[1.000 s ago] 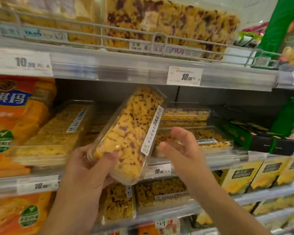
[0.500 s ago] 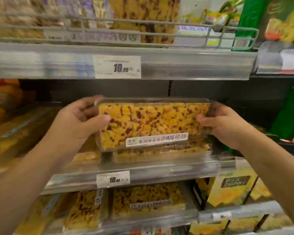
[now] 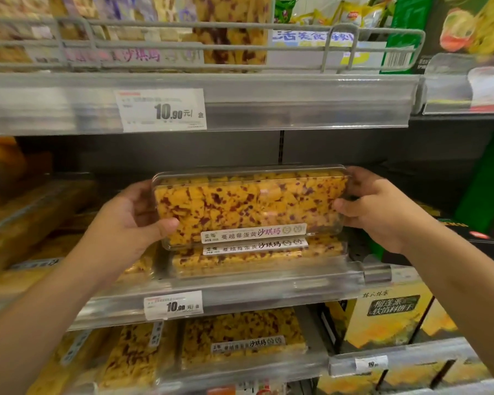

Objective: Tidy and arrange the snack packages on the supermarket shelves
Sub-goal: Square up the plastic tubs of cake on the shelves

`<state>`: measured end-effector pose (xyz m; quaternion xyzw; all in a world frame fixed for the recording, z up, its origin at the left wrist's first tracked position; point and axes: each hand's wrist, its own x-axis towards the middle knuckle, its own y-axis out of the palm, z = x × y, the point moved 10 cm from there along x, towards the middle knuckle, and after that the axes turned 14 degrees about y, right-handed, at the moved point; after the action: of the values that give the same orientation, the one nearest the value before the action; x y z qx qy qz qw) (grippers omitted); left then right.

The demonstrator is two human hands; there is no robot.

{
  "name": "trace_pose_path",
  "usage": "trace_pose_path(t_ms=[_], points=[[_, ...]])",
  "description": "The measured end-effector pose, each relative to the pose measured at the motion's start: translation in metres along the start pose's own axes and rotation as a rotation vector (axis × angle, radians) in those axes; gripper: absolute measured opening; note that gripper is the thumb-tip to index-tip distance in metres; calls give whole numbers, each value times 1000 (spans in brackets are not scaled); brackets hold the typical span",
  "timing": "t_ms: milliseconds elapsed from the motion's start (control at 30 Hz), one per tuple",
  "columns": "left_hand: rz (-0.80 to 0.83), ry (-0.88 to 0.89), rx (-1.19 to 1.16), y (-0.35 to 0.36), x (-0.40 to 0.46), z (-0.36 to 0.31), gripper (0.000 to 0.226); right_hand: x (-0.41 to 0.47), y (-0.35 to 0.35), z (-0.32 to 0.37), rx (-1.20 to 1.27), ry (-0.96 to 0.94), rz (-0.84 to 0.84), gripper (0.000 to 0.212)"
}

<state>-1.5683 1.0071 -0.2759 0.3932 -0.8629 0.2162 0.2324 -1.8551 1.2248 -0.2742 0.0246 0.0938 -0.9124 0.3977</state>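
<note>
A white price tag reading 10.90 is clipped to the clear strip of the upper shelf edge. A grey wire rail is mounted above it.

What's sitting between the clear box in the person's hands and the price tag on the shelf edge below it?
In the head view, a second box of the same speckled yellow snack lies on the shelf, directly under the held box and above the price tag.
</note>
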Motion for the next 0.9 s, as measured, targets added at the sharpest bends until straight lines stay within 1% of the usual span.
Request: trace_pose_path(t_ms=[100, 133, 300, 433, 467, 600, 767, 900], points=[[11, -13, 53, 3, 0, 3, 55, -3, 0, 0, 55, 46, 15, 59], [20, -18, 70, 5, 1, 4, 54, -4, 0, -2, 64, 64, 20, 60], [23, -69, 11, 6, -1, 12, 56, -3, 3, -14, 4, 127, 11, 49], [27, -70, 2, 7, -3, 9, 51, -3, 3, -17, 13, 139, -9, 47], [31, -71, -16, 8, -4, 8, 53, -3, 3, -17, 18, 143, -5, 47], [21, -66, -76, 9, -5, 5, 77, -4, 3, -19, 5, 171, -9, 50], [92, -67, -17, 13, -5, 4, 75, -7, 6, -20, -45, 179, -23, 47], [103, -82, -13, 14, -7, 6, 82, -8, 4, -21, -56, 181, -34, 44]])
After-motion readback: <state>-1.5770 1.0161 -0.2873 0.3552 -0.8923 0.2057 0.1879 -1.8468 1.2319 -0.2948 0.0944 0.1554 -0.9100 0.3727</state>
